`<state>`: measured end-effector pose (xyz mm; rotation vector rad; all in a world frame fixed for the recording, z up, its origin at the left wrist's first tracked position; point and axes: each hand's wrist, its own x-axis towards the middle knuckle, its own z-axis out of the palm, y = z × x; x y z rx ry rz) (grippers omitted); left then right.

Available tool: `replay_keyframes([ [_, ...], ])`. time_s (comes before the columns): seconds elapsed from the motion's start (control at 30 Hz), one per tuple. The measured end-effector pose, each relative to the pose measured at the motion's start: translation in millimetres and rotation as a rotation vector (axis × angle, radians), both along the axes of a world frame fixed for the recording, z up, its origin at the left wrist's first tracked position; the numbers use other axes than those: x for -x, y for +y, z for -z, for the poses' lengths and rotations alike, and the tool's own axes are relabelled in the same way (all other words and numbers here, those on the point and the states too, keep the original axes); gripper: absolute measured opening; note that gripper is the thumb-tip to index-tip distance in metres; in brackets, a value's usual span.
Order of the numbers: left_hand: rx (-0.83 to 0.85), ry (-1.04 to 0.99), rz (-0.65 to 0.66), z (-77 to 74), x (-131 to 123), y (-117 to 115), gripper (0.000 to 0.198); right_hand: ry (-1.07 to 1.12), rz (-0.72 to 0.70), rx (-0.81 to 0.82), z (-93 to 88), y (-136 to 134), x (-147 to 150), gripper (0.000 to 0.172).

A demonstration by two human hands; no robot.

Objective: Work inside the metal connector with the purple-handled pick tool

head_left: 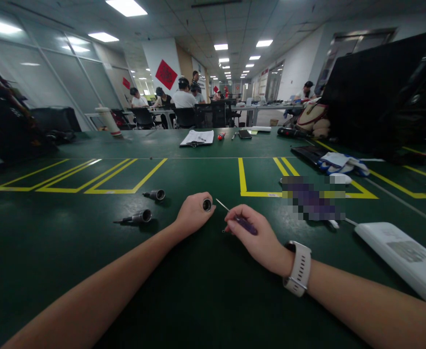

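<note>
My left hand is closed around a dark metal socket, its round open end facing me. In my right hand is a thin screwdriver with a purple handle. Its metal shaft points up and left, and the tip is close to the socket but seems apart from it. A tiny shiny piece shows by the right fingers, too small to name. Left of my left hand lie two similar metal sockets with narrow shanks, a nearer one and a farther one.
Yellow tape marks the green table. At right lie a white power bank-like block with a cable, a blurred-out device and white-blue gloves. Farther back are a clipboard and a black phone-like object. Several people sit beyond.
</note>
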<state>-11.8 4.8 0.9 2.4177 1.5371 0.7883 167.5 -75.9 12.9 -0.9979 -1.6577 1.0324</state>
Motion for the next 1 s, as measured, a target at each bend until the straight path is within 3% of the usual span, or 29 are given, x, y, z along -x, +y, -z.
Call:
replay_keyframes([
  [0.13,-0.033,-0.025,-0.084,-0.4,-0.2,-0.2,0.010,-0.172,-0.056,0.015,2.5,2.7,3.6,0.009],
  [0.33,-0.024,-0.068,-0.134,-1.1,-0.2,1.1,0.010,-0.224,-0.048,0.007,4.0,5.7,4.9,0.014],
  [0.6,-0.094,-0.139,-0.011,1.6,1.1,3.8,0.023,-0.149,0.075,-0.035,1.5,2.1,2.3,0.017],
  [0.77,-0.114,-0.107,-0.045,-0.6,1.6,1.0,0.023,-0.067,0.117,-0.130,1.7,-0.3,-1.3,0.015],
  [1.0,-0.147,-0.144,0.019,0.8,-0.2,0.9,0.018,-0.013,-0.017,-0.331,-4.9,-6.7,-1.3,0.018],
])
